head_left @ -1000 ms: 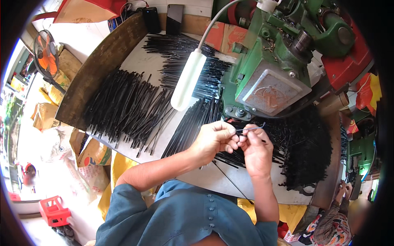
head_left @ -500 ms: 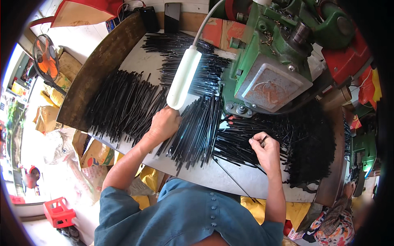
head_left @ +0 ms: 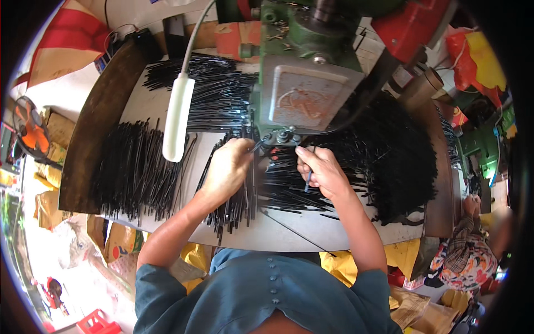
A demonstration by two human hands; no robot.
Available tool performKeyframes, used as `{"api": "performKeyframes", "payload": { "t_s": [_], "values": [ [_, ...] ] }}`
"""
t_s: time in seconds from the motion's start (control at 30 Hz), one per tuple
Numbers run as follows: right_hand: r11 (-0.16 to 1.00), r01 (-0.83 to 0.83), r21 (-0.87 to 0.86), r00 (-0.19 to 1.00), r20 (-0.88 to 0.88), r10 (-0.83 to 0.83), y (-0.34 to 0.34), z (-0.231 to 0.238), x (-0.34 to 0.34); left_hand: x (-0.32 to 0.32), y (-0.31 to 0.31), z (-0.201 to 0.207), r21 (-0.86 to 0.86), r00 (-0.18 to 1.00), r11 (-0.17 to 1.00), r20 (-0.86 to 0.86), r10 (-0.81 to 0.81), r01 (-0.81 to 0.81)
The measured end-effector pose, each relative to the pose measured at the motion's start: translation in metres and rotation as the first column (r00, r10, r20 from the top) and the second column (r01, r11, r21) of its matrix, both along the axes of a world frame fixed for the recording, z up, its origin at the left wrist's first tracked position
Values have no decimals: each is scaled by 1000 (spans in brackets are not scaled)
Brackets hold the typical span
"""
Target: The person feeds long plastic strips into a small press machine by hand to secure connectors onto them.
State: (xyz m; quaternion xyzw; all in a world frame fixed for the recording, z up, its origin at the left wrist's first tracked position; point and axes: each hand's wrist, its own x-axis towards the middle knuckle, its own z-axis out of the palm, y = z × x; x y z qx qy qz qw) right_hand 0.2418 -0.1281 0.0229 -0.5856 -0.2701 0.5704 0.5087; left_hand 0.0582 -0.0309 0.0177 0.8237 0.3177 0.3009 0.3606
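in right hand [head_left: 324,171], rod [head_left: 308,182] toward body

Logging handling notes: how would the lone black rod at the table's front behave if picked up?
The lone black rod looks nearly straight, so probably fairly stiff; being so thin, it's likely light and easily nudged.

The green machine [head_left: 311,83] is cut off above; below its left side, the left hand [head_left: 228,170] has blurred fingertips; below its right, the right hand [head_left: 327,171] partly hides a thin piece [head_left: 308,182].
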Motion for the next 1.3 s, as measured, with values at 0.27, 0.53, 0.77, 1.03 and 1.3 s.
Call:
{"api": "performKeyframes", "payload": {
  "t_s": [0.27, 0.53, 0.77, 1.03, 1.3],
  "values": [
    [999, -6, 33, 974, -225, 13, 12, -4, 2, 30, -4, 8, 211, 995, 976, -91, -29, 48],
    [999, 0, 35, 980, -198, 7, 16, -2, 0, 31, -4, 7, 150, 998, 987, -53, -45, 52],
    [999, 20, 35, 986, -168, -14, 18, -5, -2, 32, 0, 2, 135, 999, 990, -17, -45, 47],
    [999, 10, 31, 982, -187, -4, 18, -9, 1, 18, 2, 13, 371, 967, 923, -254, -2, 100],
    [998, -15, 54, 991, -134, 22, 16, 4, -20, -3, -14, 28, -889, 976, 420, 110, -188, 181]
  ]
}}
